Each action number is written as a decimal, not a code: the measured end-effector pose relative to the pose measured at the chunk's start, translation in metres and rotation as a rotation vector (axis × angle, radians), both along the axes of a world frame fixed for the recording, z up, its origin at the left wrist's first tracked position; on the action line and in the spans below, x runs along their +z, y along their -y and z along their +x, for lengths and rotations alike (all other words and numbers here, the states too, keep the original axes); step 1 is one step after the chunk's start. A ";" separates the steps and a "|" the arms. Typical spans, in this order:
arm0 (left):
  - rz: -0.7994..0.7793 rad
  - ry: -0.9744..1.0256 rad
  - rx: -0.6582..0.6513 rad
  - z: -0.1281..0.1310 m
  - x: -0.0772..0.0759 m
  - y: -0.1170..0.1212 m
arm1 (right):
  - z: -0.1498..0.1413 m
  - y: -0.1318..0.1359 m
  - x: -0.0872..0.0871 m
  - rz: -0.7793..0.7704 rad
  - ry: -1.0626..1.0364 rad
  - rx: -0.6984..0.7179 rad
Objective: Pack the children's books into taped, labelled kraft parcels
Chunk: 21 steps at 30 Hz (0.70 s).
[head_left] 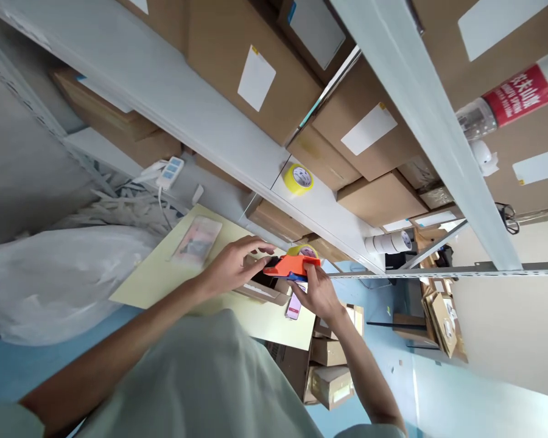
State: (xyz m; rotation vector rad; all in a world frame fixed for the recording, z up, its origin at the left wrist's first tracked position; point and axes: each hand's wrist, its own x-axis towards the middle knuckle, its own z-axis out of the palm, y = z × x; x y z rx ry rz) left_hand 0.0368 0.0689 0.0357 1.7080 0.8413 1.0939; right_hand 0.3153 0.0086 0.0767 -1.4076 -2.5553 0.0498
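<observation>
My left hand (232,265) rests on top of a small cardboard box (261,290) on the pale yellow table (164,274), fingers curled over it toward the orange tape dispenser (290,266). My right hand (314,293) grips that dispenser from below, holding it against the box. A yellowish tape roll (307,250) sits in the dispenser. A small pink-and-white packet (294,306) lies beside my right hand, under the dispenser.
A flat clear packet (196,239) lies on the table. A yellow tape roll (298,178) sits on the grey shelf (173,91), cardboard boxes (256,73) stacked above. A white plastic bag (55,274) is at left, a power strip (170,172) behind, cartons (331,365) on the floor.
</observation>
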 end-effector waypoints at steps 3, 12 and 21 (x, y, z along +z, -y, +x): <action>-0.039 0.026 -0.045 -0.007 -0.005 0.000 | -0.007 0.003 0.005 -0.048 0.035 0.001; -0.309 0.138 -0.084 -0.015 -0.028 0.005 | -0.030 0.007 0.011 -0.307 0.110 -0.208; -0.752 0.241 -0.171 -0.009 -0.102 0.009 | -0.072 -0.013 0.024 -0.801 0.309 -0.512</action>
